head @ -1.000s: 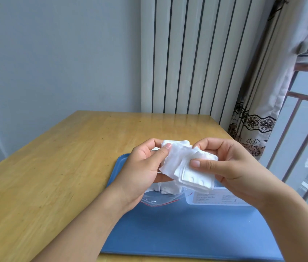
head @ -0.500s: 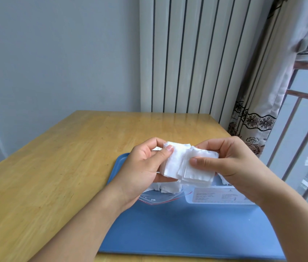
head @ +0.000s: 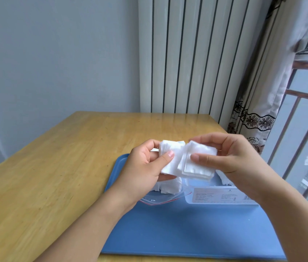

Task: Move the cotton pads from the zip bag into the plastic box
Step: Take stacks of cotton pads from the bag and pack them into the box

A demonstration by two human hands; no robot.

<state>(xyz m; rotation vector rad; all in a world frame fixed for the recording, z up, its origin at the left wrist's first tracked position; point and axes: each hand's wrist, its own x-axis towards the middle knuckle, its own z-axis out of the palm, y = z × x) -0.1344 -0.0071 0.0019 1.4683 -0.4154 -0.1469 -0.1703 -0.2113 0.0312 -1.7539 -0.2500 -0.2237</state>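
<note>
You've got a fan of cotton pads (head: 187,161) held up in both hands, above the blue tray (head: 187,229) and clear of everything on it.

Left hand (head: 145,167): thumb on the near face of the left part of the stack, fingers curled behind it, so it's clamped on the pads. Right hand (head: 230,157): thumb pressed on the front of the squarer, tidier bundle, fingers arched over its top edge. Also clamped. Both grips are on the pads, nothing loose in either palm that I can see.

Why held like this, my read: the stack is skewed, left part slid out from the right part. Two-hand pinch lets you square the edges before the drop, because a splayed stack probably won't sit flat in the plastic box (head: 221,197).

Box sits on the tray just under your right hand, label side facing you. Some pads look to be in it already at the far right, partly hidden by your wrist. Zip bag (head: 160,197) lies flat on the tray under your left hand, just beside the box, with more pads in it. So the job is mid-way, not near done.

Tray sits on the wooden worktop (head: 45,176), which keeps strays contained.

Risk: the pads are soft and slippery, so the outer ones could slip out if either thumb eases off.
</note>
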